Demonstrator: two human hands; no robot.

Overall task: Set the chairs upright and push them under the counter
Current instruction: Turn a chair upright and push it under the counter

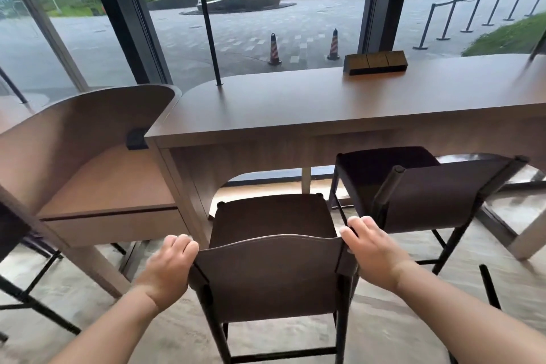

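Near chair (274, 275) upright, backrest gripped by left hand (168, 267) and right hand (373, 254); not yet under bench (295, 106). Second chair (437, 195), two o'clock, partly tucked.

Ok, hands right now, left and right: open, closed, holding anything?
Left hand: grips the left end of the chair backrest.
Right hand: grips the right end of the same backrest.

Tall dark-framed windows (118, 18) at the far side show a wet grey plaza under daylight, above a pale mottled floor (384, 331).
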